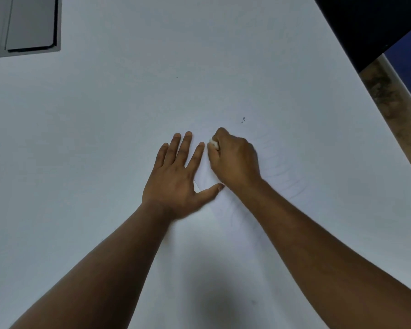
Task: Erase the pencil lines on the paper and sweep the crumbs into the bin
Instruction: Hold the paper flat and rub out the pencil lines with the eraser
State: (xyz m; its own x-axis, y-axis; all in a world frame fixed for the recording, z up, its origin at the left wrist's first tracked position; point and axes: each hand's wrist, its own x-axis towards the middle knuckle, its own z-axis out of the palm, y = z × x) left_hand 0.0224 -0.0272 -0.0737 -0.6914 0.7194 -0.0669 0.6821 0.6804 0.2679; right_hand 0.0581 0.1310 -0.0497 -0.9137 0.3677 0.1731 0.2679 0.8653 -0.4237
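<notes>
A white sheet of paper (278,167) lies on the white table (105,138), hard to tell from it; faint pencil lines show on its right part. My left hand (176,179) lies flat on the paper's left edge, fingers spread. My right hand (233,160) is closed around a small white eraser (214,144), whose tip shows at the fingers and touches the paper next to my left index finger. A small dark crumb cluster (243,119) lies beyond my right hand. No bin is in view.
A grey laptop or tablet (24,24) sits at the far left corner. A dark object (365,24) overhangs the far right corner. The table's right edge (394,110) runs diagonally, with brown floor beyond it.
</notes>
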